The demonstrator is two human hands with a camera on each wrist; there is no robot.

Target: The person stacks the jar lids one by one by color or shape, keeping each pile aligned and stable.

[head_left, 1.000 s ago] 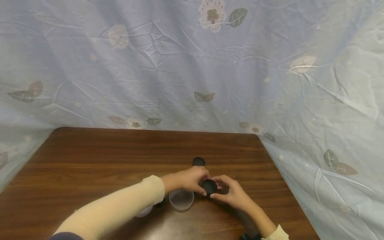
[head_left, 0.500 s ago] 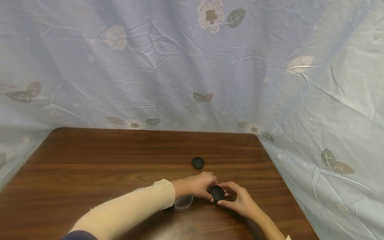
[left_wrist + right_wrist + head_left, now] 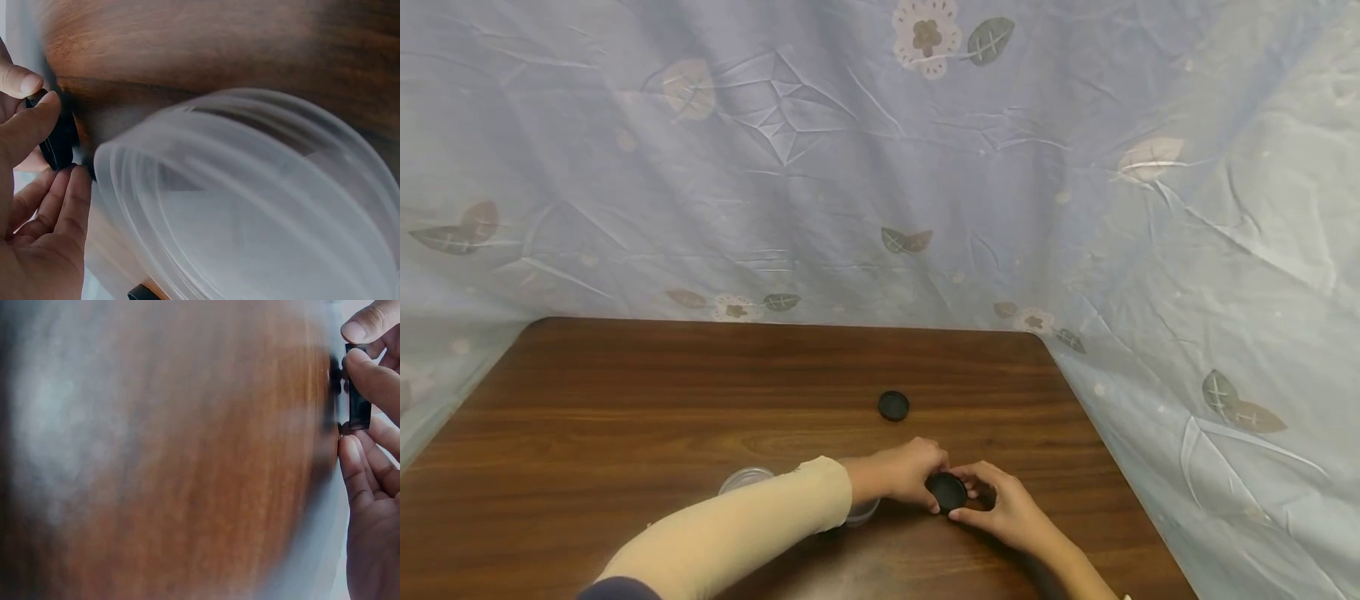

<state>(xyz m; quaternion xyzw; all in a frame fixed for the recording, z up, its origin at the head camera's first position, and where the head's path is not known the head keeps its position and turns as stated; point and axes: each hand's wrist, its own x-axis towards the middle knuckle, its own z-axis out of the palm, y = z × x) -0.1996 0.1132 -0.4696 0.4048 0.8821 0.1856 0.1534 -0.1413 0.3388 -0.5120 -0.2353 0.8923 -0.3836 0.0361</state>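
Note:
In the head view, a shallow round black lid (image 3: 947, 492) is held between both hands right of the table's middle. My left hand (image 3: 913, 473) pinches its left side, thumb at the near edge. On the right side, my right hand (image 3: 1000, 508) grips it with thumb and fingers. Both wrist views show the lid edge-on between fingertips. A clear round plastic container (image 3: 250, 206) fills much of the left wrist view; in the head view the left wrist partly covers it. A second black lid (image 3: 893, 406) lies flat farther back on the table.
Another clear round container (image 3: 747, 477) shows from behind my left sleeve (image 3: 760, 525). The brown wooden table (image 3: 700, 367) meets a patterned cloth curtain (image 3: 820, 208) at its back and right edges. A small black piece (image 3: 142, 292) sits low in the left wrist view.
Both hands have moved slightly right and nearer with the lid between them. The left forearm shifted too, covering more of one clear container and exposing another behind the sleeve.

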